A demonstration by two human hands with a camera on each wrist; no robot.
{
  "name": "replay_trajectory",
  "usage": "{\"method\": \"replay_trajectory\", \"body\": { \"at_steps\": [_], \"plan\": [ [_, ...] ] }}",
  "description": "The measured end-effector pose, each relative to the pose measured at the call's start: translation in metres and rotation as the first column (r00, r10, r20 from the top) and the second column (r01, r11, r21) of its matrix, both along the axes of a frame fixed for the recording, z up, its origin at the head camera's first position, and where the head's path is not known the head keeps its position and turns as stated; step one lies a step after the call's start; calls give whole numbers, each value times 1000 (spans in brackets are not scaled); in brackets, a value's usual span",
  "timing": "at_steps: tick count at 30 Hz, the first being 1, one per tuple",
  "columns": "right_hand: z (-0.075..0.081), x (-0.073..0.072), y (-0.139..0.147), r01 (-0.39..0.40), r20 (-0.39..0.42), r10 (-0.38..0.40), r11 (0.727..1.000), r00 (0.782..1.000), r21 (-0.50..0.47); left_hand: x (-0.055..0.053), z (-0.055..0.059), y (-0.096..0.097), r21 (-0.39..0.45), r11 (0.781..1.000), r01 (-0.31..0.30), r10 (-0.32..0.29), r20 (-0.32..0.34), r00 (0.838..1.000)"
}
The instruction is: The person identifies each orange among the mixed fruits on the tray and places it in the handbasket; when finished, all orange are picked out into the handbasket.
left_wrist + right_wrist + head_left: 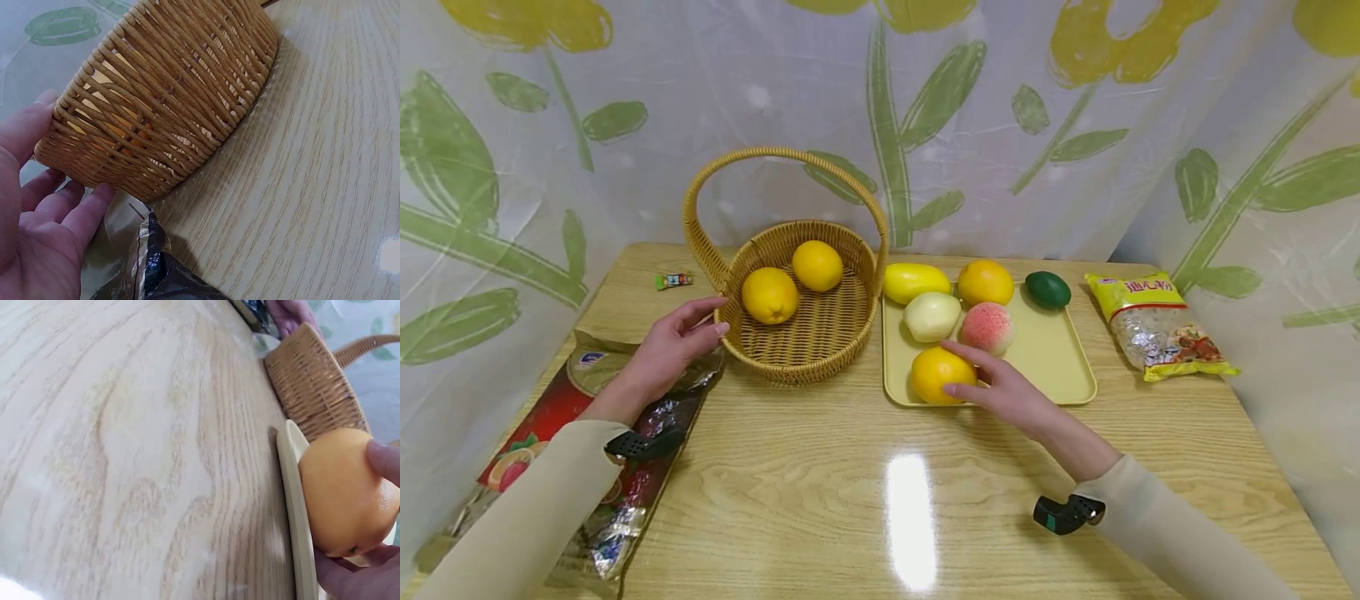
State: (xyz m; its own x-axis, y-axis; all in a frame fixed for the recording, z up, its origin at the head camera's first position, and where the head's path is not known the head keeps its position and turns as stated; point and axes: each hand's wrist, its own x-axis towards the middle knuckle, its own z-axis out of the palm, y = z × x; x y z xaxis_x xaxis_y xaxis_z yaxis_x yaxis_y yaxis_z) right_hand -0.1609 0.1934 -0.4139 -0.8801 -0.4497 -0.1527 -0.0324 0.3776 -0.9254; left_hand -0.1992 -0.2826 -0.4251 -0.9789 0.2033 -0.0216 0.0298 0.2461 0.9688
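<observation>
At the left side of the wicker basket (805,371), my left hand (666,350) holds the rim. In the left wrist view, the thumb lies at the rim of the basket (169,94) and the fingers rest against its outer wall. Two oranges (771,296) lie inside. My right hand (1011,392) grips another orange (938,375) at the front left of the yellow tray (1060,367). The right wrist view shows thumb and fingers on opposite sides of this orange (340,487), close over the tray's edge (297,519).
The tray also bears a yellow mango-shaped fruit (916,282), a pale green fruit (932,317), a peach (988,327), an orange (985,283) and a dark green fruit (1048,290). A clear-and-yellow food bag (1165,325), a large red-brown packet (602,467) and a small wrapped snack (673,281) lie around.
</observation>
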Motion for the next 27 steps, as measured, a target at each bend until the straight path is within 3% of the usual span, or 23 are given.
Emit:
{"method": "replay_trajectory", "body": {
  "at_steps": [9,27],
  "plan": [
    [-2,2,1,-10,-73,10,1000,997,6,0,-1,0,-5,1000,-14,14,5,1000],
    [-4,7,-1,10,-85,-10,1000,996,-1,1,2,1,-18,1000,-9,9,4,1000]
  ]
}}
